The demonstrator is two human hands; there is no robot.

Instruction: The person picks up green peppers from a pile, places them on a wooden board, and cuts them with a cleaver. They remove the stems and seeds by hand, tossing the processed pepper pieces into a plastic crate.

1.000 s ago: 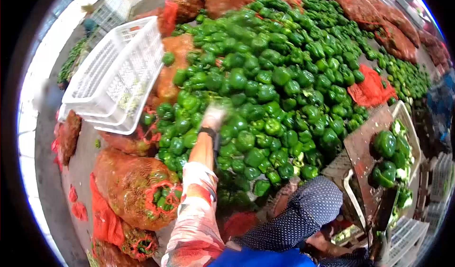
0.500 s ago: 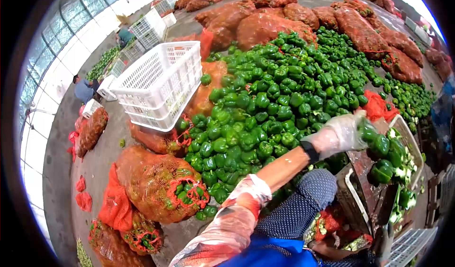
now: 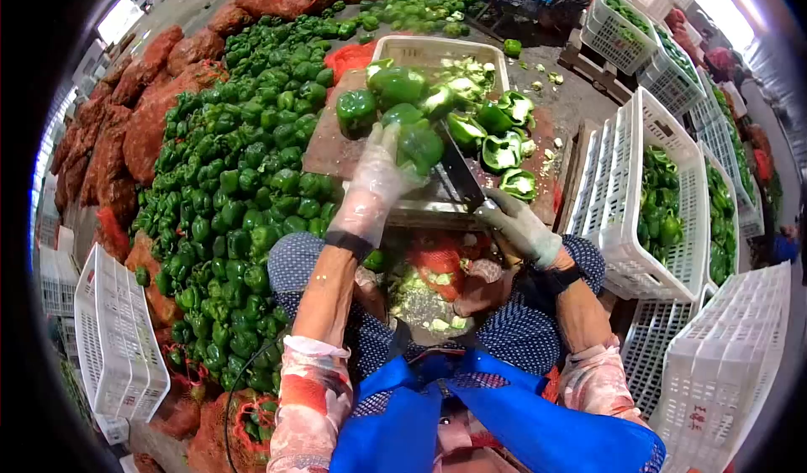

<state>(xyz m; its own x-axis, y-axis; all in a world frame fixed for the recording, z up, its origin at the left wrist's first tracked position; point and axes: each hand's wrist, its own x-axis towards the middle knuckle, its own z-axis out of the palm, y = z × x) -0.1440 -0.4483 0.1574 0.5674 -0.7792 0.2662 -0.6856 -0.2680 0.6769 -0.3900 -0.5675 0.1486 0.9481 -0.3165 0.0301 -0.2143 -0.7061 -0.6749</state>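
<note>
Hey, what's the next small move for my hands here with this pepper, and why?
Probably set the knife edge on the green pepper and slice down. The left hand grips that pepper over the cutting board, the right hand holds the knife beside it, and cut halves lie nearby.

left hand [image 3: 374, 183]: gloved, arm extended, grip closed | right hand [image 3: 521, 228]: gloved, grip closed
</note>
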